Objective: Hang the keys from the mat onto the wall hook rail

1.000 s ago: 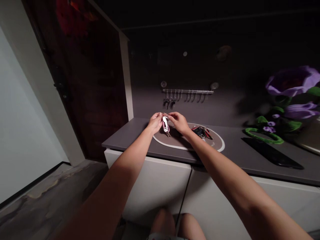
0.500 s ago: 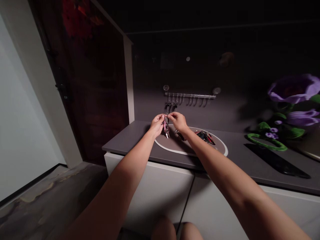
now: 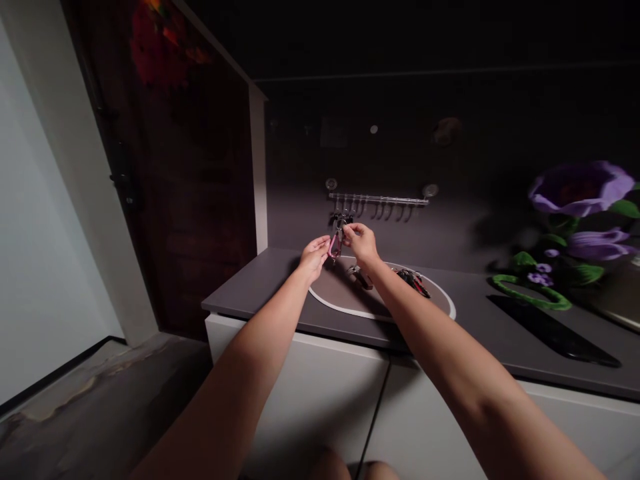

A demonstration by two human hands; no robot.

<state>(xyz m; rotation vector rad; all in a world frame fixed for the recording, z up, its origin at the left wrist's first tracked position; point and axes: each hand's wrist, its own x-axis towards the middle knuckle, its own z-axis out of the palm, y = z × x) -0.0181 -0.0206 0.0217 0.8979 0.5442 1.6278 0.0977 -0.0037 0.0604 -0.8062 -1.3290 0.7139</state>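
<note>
- Since the earlier frame, the left hand [image 3: 314,259] and right hand [image 3: 364,241] have spread apart, the right rising closer to the hook rail [image 3: 400,201].
- Left fingers pinch the pink loop [image 3: 332,247]; right fingers grasp the upper part of its key bunch [image 3: 341,234], probably to steady the dangling metal.
- That bunch hangs just below the rail, over the oval mat [image 3: 327,290], which likely shields the bench [image 3: 250,287].

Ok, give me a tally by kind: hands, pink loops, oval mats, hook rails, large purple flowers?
Left hand and right hand: 2
Pink loop: 1
Oval mat: 1
Hook rail: 1
Large purple flowers: 2
Total: 7
</note>
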